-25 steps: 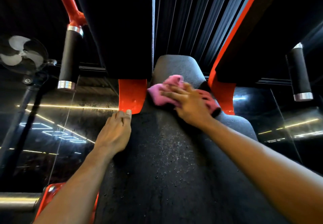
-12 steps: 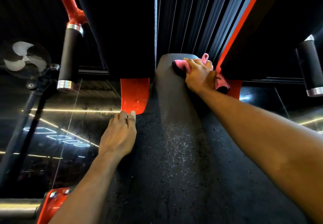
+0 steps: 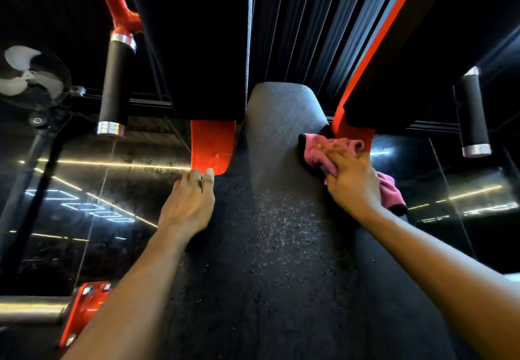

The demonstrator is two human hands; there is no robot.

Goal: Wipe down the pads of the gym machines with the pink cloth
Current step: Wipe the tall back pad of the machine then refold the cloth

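A long black textured pad (image 3: 275, 219) of a gym machine runs up the middle of the view. My right hand (image 3: 351, 182) presses the pink cloth (image 3: 315, 151) against the pad's right edge, just below a red frame bracket (image 3: 356, 132); part of the cloth hangs out behind the hand. My left hand (image 3: 191, 202) rests on the pad's left edge with fingers curled over it, its fingertips just under a red metal plate (image 3: 212, 146).
Two black foam-grip handles hang beside the pad, the left handle (image 3: 114, 84) on a red arm and the right handle (image 3: 472, 112) further out. A standing fan (image 3: 31, 78) is at the far left. A red bolted bracket (image 3: 84, 309) sits at lower left.
My right hand has drawn the pink cloth down from the top of the pad to its right edge. My left hand has stayed on the left edge.
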